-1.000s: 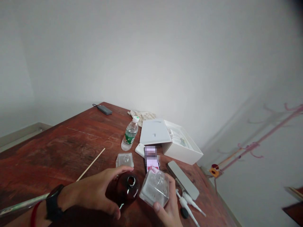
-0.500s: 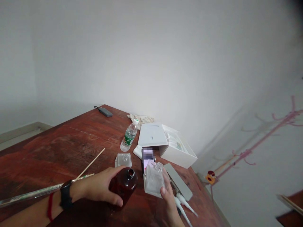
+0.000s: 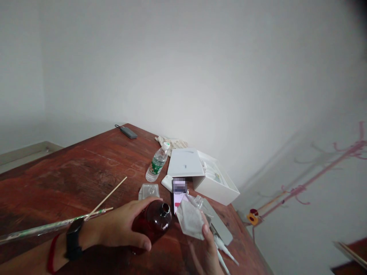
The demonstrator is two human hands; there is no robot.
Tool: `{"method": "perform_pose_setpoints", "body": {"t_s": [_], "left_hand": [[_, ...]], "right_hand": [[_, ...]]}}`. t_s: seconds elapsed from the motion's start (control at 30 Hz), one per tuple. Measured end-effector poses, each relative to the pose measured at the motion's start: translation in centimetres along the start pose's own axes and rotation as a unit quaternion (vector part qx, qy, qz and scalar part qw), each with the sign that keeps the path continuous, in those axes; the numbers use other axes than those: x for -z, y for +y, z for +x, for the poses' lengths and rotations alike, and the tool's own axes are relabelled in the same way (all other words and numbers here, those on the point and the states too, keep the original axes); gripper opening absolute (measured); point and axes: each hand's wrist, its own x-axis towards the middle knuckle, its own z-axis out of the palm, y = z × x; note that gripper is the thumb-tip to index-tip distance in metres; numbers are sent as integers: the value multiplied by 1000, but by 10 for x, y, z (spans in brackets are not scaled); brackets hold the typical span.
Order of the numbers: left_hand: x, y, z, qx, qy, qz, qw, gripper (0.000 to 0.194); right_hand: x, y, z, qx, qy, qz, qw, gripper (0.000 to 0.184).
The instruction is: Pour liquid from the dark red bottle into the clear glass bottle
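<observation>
text: none legible | water bottle (image 3: 156, 165) label: green, unreadable | phone (image 3: 180, 191): blurred

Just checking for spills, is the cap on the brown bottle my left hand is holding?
No, the brown bottle in the left hand shows an open, uncapped neck pointing toward the clear square bottle.

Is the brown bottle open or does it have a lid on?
Open. The brown bottle in the left hand shows a bare round mouth with no cap.
</observation>
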Motion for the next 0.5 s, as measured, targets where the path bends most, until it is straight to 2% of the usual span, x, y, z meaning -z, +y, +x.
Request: {"method": "perform_pose_setpoints", "body": {"t_s": [0.07,0.17,0.3,0.4,0.5], "left_hand": [[2,1,1,1,0,24,1000,87],[5,-4,1,8,13,54,998,88],[6,-17,0,31,32,88,995,104],[5,-24,-1,26,36,94,995,114],[3,-25,-1,13,44,80,996,104]], "right_hand": [[1,-3,0,-22,30,36,999,76],[6,-11,2,-35,34,48,998,76],[18,-18,6,-40,60,81,994,76],[26,-17,7,-41,73,101,991,65],[31,-15,8,-44,53,91,993,58]]}}
